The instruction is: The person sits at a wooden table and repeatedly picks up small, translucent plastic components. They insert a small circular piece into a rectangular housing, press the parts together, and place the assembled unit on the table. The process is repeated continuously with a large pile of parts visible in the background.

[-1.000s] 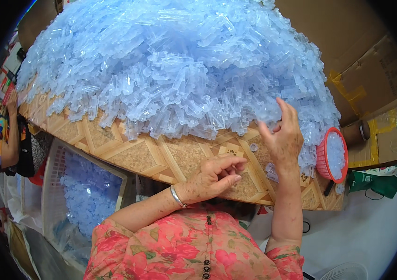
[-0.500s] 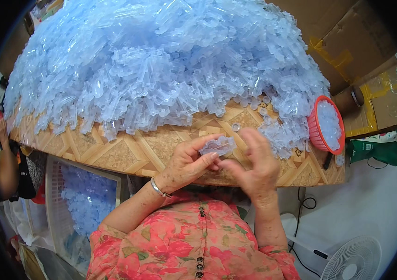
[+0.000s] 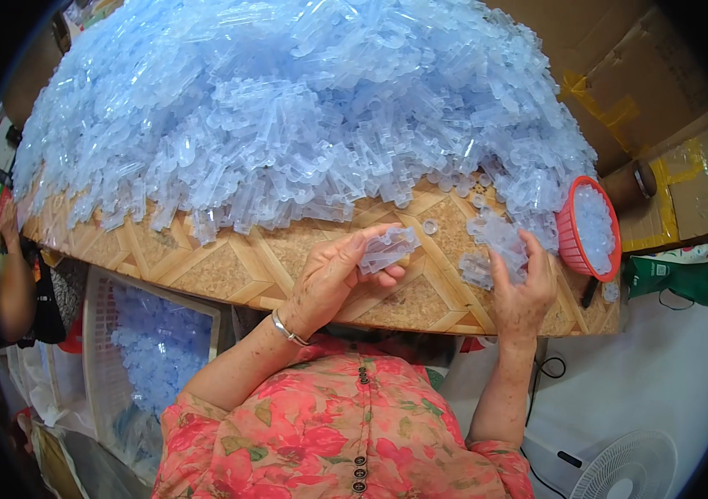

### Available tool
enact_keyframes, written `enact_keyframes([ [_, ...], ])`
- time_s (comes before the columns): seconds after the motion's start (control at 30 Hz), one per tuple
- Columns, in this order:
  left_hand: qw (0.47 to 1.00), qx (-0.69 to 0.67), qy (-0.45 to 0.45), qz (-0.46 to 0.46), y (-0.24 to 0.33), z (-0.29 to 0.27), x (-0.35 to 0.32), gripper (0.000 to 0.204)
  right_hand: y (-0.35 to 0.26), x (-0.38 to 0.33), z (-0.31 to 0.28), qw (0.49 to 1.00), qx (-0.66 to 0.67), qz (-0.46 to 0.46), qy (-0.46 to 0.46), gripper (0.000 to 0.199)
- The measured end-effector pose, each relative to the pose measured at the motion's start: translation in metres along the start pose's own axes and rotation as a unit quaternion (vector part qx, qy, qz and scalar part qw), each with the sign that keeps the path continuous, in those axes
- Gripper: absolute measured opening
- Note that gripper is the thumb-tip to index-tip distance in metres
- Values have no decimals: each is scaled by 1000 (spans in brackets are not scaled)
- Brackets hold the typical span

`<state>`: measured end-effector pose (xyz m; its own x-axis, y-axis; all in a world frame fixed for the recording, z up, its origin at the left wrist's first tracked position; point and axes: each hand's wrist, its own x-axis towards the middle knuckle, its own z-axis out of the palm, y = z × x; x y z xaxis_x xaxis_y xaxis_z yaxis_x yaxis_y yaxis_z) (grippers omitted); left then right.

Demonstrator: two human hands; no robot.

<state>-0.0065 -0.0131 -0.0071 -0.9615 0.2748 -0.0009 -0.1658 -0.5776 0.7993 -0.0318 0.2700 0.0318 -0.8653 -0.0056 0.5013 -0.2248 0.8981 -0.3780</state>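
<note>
My left hand (image 3: 328, 276) is closed around a few clear bluish plastic pieces (image 3: 390, 248), pinched between thumb and fingers above the near edge of the table (image 3: 229, 264). To the right, my right hand (image 3: 526, 287) has thumb and forefinger spread around a small loose group of the same clear pieces (image 3: 503, 238) on the tabletop; its other fingers are partly hidden. One small round clear piece (image 3: 429, 226) lies alone between the hands. Behind them rises a huge heap of clear bluish pieces (image 3: 287, 116), many long and flat with rounded ends.
A red plastic basket (image 3: 570, 237) filled with small clear pieces stands at the table's right. Below left is a white crate (image 3: 96, 366) of bluish pieces. Cardboard boxes (image 3: 611, 83) stand behind right, and a white fan (image 3: 628, 474) below right. Another person's arm (image 3: 11, 291) shows far left.
My right hand has moved right, away from my left hand, to the loose pieces near the basket. My left hand still holds its pieces and has barely shifted.
</note>
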Motion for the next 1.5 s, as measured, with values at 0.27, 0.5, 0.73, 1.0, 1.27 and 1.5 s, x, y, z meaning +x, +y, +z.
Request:
enact_keyframes([
  [0.27,998,-52,-15,10,3,7,4,65,-56,-27,5,973,-40,-182,-134,56],
  [0.5,996,-90,-27,6,2,5,2,62,-65,5,-19,940,67,-193,-275,73],
  [0.73,996,-73,-43,3,-1,2,3,59,-58,31,-9,898,82,-198,-386,76],
  [1.0,998,-50,-36,-25,3,5,-1,60,-71,19,-7,937,235,-106,-234,85],
  [1.27,997,-10,-67,-23,3,4,-2,62,-77,-9,31,930,307,-107,-170,89],
  [1.5,997,3,-69,-22,3,2,-2,63,-75,-5,30,921,314,-143,-182,89],
])
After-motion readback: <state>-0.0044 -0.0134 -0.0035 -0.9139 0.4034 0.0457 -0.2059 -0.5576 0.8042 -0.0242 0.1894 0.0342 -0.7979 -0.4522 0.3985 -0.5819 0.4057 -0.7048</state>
